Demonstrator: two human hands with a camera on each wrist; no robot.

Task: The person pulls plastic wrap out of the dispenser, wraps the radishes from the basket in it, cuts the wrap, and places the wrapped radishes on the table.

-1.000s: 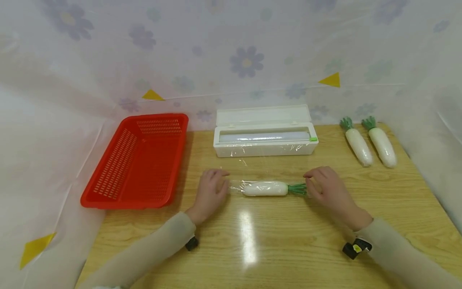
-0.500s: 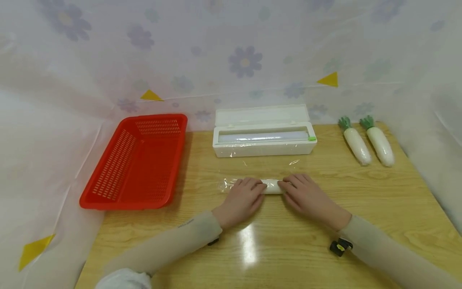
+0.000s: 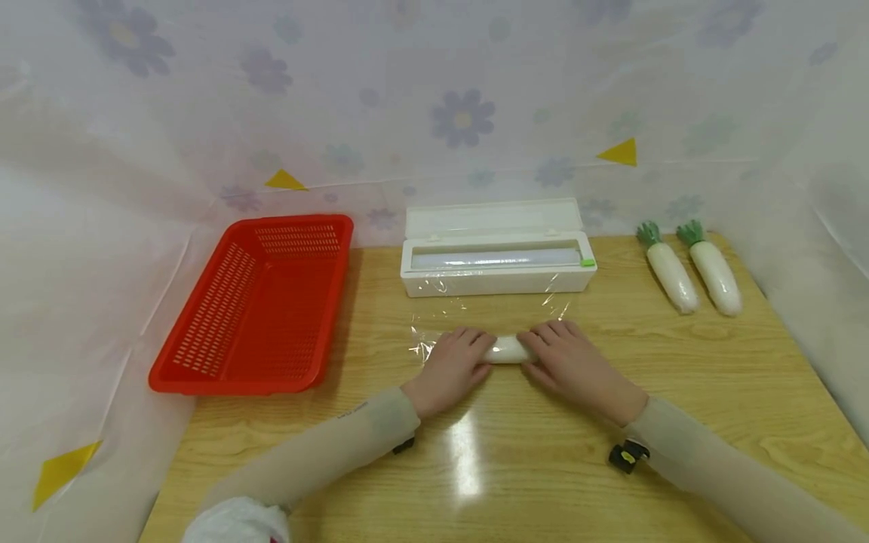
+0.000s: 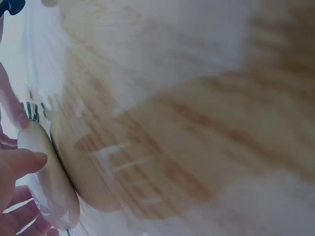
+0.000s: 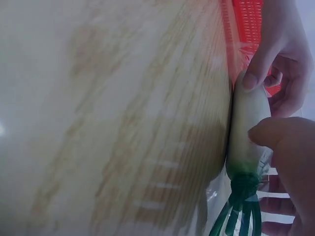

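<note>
A white radish [image 3: 506, 350] with green stalks lies on the table in front of me, in clear cling film [image 3: 422, 345]. My left hand [image 3: 453, 368] grips its left part, thumb on the near side and fingers across the far side. On the right part, my right hand [image 3: 575, 368] holds it the same way, covering the stalks in the head view. The right wrist view shows the green stalks [image 5: 241, 206] below the right thumb. Film runs from the radish toward a white dispenser box [image 3: 498, 282], whose lid stands up over a film roll [image 3: 495, 258].
A red plastic basket [image 3: 333, 302] stands on the left of the wooden table [image 3: 543, 483]. At the back right lie two more white radishes [image 3: 672, 275] with green tops, side by side. A flowered sheet hangs behind and at the sides.
Both hands have moved inward from beyond the radish's ends and now grip it. In the last half second they shifted slightly, and the film toward the box shows more creases.
</note>
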